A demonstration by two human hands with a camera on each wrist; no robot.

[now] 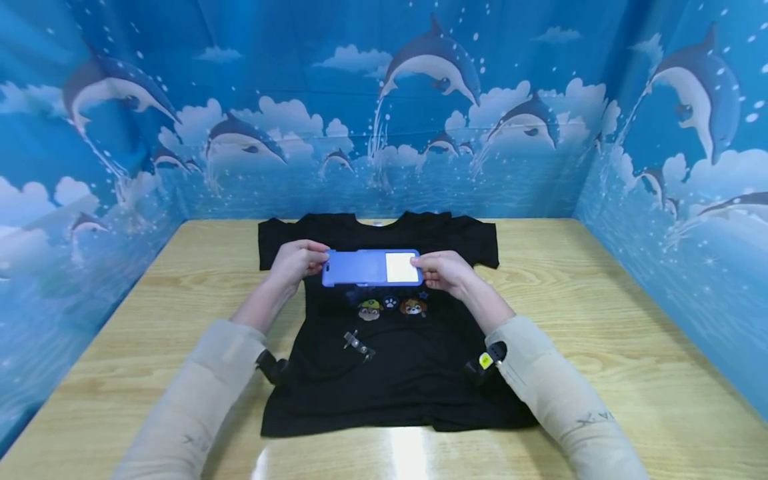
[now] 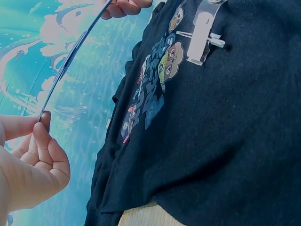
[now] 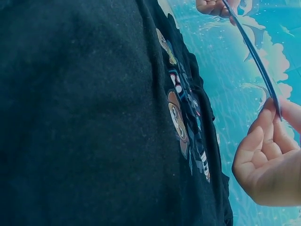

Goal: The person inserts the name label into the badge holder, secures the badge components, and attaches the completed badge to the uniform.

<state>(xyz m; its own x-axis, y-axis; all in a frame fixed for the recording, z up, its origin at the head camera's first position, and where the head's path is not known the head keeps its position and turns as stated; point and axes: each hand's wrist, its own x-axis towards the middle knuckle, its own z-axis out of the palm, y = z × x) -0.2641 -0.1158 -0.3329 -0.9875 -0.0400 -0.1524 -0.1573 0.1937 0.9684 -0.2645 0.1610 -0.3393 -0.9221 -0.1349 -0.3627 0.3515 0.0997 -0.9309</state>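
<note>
A flat blue card holder (image 1: 354, 268), thin when seen edge-on in both wrist views, is held level above a black T-shirt (image 1: 396, 380). A white panel (image 1: 401, 267) shows at its right part. My left hand (image 1: 296, 262) pinches the holder's left end between thumb and fingers. At the other end, my right hand (image 1: 447, 272) pinches the right edge, its thumb beside the white panel. On the shirt below lies a metal badge clip (image 1: 358, 344) with a clear strap; neither hand touches it. The holder hides part of the shirt's printed cartoon faces (image 1: 393, 307).
The shirt lies spread, sleeves outward, on a light wooden table (image 1: 600, 320). A blue dolphin-print curtain (image 1: 384, 180) stands behind the table and along both sides. Dark wrist cameras (image 1: 273, 367) are strapped near the sleeve cuffs.
</note>
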